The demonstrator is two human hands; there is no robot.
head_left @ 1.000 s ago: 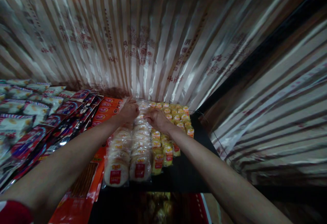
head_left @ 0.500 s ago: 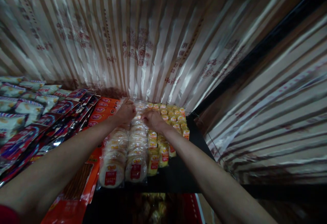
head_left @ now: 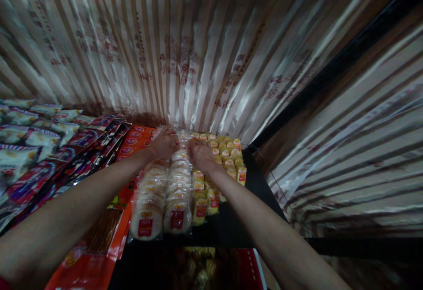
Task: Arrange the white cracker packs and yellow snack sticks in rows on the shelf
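Far to the left of the fingers, pale snack bags and dark red-and-blue packets lie overlapped like shingles, probably so that each printed face shows. Closer in, just left of the fingers, a row of orange packets runs toward the back. A larger orange pack of thin sticks lies at the near edge, under the left forearm.

The left hand reaches to the far end of the bag of round crackers. Its fingers are curled tight and bunch the clear film at that end. The bag is long, with two rows of discs, and it lies flat on the black shelf from the fingers back toward the person. A grip at the far end looks like the natural way to steer so long and floppy a pack.

The right hand is set just beside the left on the same end. Its fingers are bent down onto the film, but I cannot tell whether they pinch it or only press on it.

Right of the fingers, small yellow packets stand in close rows, touching the bag's side. Behind the fingers rises a striped foil sheet.
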